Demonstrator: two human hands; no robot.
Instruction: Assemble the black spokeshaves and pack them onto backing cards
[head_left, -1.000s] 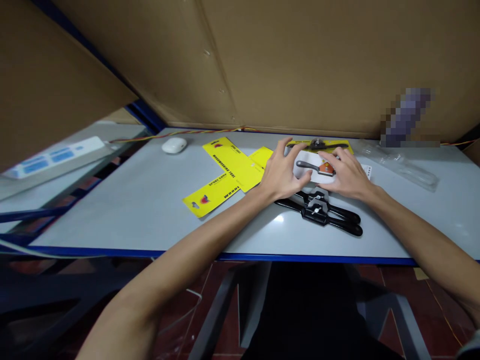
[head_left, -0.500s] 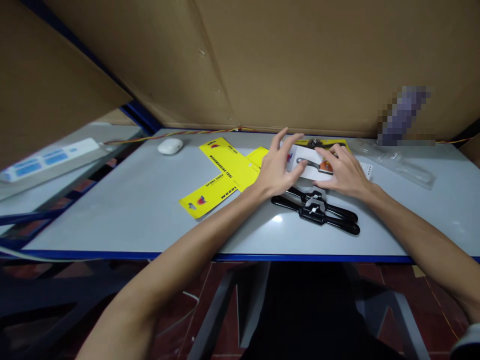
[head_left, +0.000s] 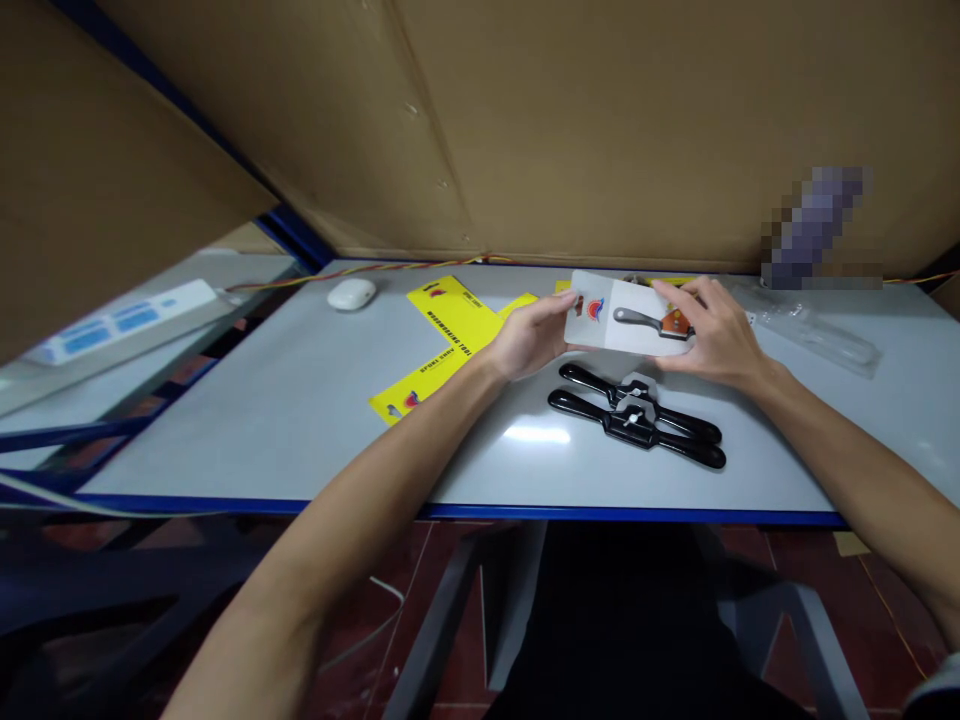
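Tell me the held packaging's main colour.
The held packaging is mainly white, clearest in the head view.

cardboard back wall (head_left: 600, 130), brown, one vertical crease left of center. second cardboard panel (head_left: 90, 180) on the left, blue metal beam (head_left: 180, 110) running diagonally between the two. main table: glossy pale grey top (head_left: 262, 400), blue front edge (head_left: 525, 513). similar grey side table (head_left: 247, 265) at left, narrow gap between. floor (head_left: 397, 630) is dark red tile, thin pale joints. grey angled legs (head_left: 442, 620) under the table. bright glare streak (head_left: 536, 435) on the tabletop, dim below.
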